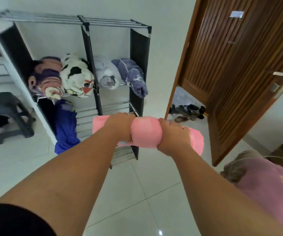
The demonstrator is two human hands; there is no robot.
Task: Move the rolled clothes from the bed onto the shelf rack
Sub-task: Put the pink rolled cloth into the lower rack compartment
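A pink rolled cloth (pixel 146 132) is held level in front of me, above the floor. My left hand (pixel 120 126) grips it near its left end and my right hand (pixel 173 138) grips it near its right end. Just beyond it stands the black metal shelf rack (pixel 89 48). On the rack's middle shelf lie several rolled clothes: a purple-and-pink striped roll (pixel 47 77), a white-and-black one (pixel 76 77), a pale lilac one (pixel 106 75) and a blue-violet one (pixel 132 75). A blue garment (pixel 65 126) hangs down from the lower left shelf.
A dark plastic stool (pixel 6 114) stands on the tiled floor at the left. A brown wooden door (pixel 239 68) stands open at the right, with shoes (pixel 186 111) behind it. The bed's edge, with a mauve cloth (pixel 270 186) and a grey-brown cloth (pixel 239 164), is at lower right.
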